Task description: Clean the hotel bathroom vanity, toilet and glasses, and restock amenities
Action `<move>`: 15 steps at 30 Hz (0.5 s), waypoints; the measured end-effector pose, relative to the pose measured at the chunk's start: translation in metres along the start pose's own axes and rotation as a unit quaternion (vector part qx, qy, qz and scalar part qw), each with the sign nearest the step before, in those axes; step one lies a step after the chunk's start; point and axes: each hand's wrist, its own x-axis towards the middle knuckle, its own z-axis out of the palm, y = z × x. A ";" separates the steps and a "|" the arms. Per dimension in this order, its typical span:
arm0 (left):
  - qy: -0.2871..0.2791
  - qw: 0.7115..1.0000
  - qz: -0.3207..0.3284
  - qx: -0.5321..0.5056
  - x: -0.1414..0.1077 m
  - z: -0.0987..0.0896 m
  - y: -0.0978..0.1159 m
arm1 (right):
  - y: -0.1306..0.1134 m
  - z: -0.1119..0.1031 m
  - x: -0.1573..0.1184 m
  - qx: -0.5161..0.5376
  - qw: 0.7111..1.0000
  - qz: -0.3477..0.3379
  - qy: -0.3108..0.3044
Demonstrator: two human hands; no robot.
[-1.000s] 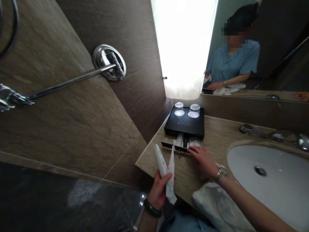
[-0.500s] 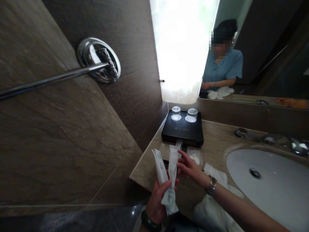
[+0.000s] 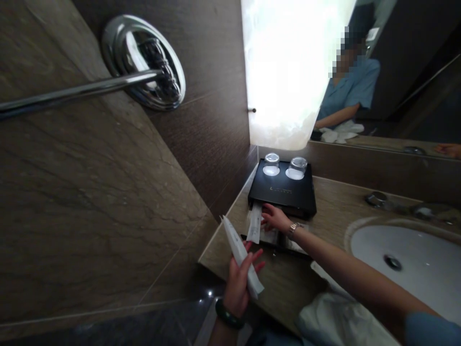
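Note:
A long white paper packet [image 3: 240, 252] slants across my left hand [image 3: 239, 278], clasped under the thumb while other fingers stick out to the right. A second white packet [image 3: 255, 225] lies in the pulled-out tray [image 3: 275, 251] of a black box [image 3: 281, 190], its far end under the box's front edge. Beside this packet is my right hand [image 3: 276, 219], fingers apart, their tips at its right edge; whether they press on it I cannot tell. Contents of both packets are hidden.
Two upturned glasses [image 3: 272, 162] stand on white discs on the box. To the right is a white basin [image 3: 425, 259]. A white cloth [image 3: 331, 317] lies near the counter's front edge. A chrome rail [image 3: 82, 90] juts from the left wall; a mirror [image 3: 414, 62] hangs behind.
One of two packets has left my left hand and now lies in the box's tray. My right hand has moved forward to the tray. The view has shifted slightly.

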 end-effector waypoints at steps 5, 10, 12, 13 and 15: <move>0.033 0.994 0.077 0.075 -0.005 -0.035 -0.003 | 0.015 0.011 -0.024 -0.292 0.933 -0.209 -0.031; 0.028 0.996 0.038 0.071 -0.014 -0.039 -0.003 | 0.016 0.027 -0.009 -0.472 0.835 -0.281 -0.043; 0.015 0.999 0.009 0.046 -0.018 -0.032 -0.001 | 0.014 0.026 0.002 -0.480 0.833 -0.273 -0.042; 0.008 1.000 -0.013 0.026 -0.020 -0.027 0.001 | 0.013 0.024 0.004 -0.476 0.832 -0.279 -0.057; -0.007 0.998 -0.063 -0.013 -0.024 -0.017 0.005 | 0.012 0.019 0.000 -0.439 0.843 -0.298 -0.093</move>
